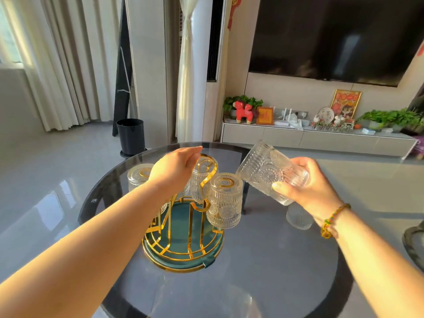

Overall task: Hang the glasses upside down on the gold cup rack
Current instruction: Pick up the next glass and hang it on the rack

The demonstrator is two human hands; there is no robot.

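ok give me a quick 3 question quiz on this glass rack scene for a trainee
1. True or false: the right hand holds a glass.
2. How many glasses clearly hang upside down on the gold cup rack? A) one B) three C) six
3. Fill in: the left hand is at the ____ of the rack.

Key: 1 true; 2 B, the left glass, the middle glass and the front glass; 3 top.
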